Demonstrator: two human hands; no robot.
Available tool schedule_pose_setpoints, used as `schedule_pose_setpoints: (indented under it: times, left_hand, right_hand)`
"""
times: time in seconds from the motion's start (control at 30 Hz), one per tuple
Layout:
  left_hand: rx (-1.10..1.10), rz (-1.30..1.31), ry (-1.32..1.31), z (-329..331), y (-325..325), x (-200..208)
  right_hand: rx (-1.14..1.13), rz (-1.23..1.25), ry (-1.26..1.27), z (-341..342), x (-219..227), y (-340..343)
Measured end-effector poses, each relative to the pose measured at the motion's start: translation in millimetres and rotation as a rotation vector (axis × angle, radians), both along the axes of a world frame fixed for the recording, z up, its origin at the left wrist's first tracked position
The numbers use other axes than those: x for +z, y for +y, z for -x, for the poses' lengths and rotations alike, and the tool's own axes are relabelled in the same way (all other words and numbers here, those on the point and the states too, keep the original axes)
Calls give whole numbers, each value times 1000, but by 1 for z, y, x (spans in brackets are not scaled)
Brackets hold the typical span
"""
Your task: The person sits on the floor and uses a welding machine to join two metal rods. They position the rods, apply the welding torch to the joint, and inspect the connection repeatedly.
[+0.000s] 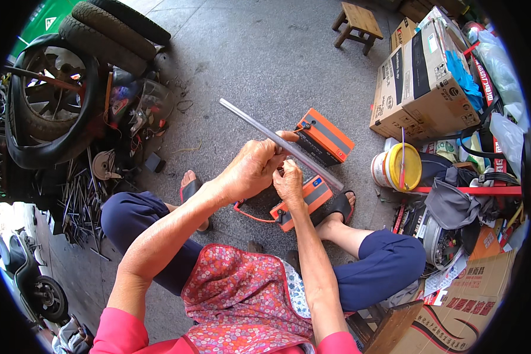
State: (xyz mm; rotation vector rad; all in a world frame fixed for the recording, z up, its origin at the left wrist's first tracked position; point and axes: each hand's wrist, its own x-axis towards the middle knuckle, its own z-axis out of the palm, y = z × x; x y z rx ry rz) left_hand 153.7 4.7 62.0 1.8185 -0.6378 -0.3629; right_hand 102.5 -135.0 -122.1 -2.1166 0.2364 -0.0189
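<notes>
A long, straight, pale grey tube (246, 118) slants in front of me, from upper left to lower right, above the batteries. My left hand (251, 168) is wrapped round its middle, with a finger reaching over it. Just below the tube is my right hand (289, 182), its fingers pinched together close to the left hand's fingertips. What they pinch is too small or hidden to name. Under my hands, an orange-and-black battery (331, 137) rests on the floor. Nearer to me lies a second orange battery (308, 203), partly covered by my right hand, with an orange wire (255, 218) attached.
At right stand a large cardboard box (416, 82) and a white bucket with a yellow lid (404, 167). To the left are tyres (103, 38), a wheel (53, 97) and a heap of metal parts (94, 200). A wooden stool (360, 22) stands farther off.
</notes>
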Motion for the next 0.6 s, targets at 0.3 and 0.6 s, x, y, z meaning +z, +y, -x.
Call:
schedule_pose_setpoints:
  times: [0.3,0.6]
  left_hand:
    - [293,-120,-295,1,-6,-14]
    - [294,-65,-74,-7,-11,-8]
  right_hand:
    - [18,14,1,5,11,4]
    - [-29,15,2,5,17,10]
